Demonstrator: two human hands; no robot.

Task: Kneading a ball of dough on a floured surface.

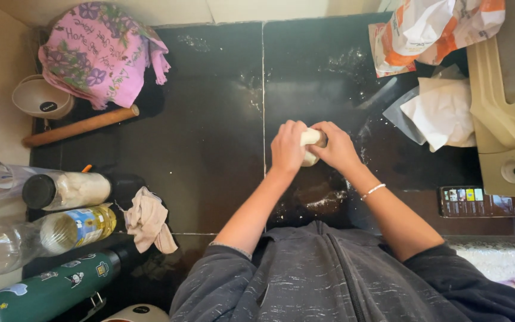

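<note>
Two hands: left hand (287,147) and right hand (336,146) are both closed around one pale dough lump (311,141), held just above the black counter (210,137).
Grip: even pressure from both palms is advised.
Flour dusting (323,200): 6 o'clock of the dough.
Rolling pin (80,126): 9 o'clock, well apart.
Paper bag (436,30): 1 o'clock, farthest.

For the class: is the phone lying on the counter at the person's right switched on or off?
On. The phone lies flat on the dark counter with its screen lit, showing rows of coloured icons.
</note>
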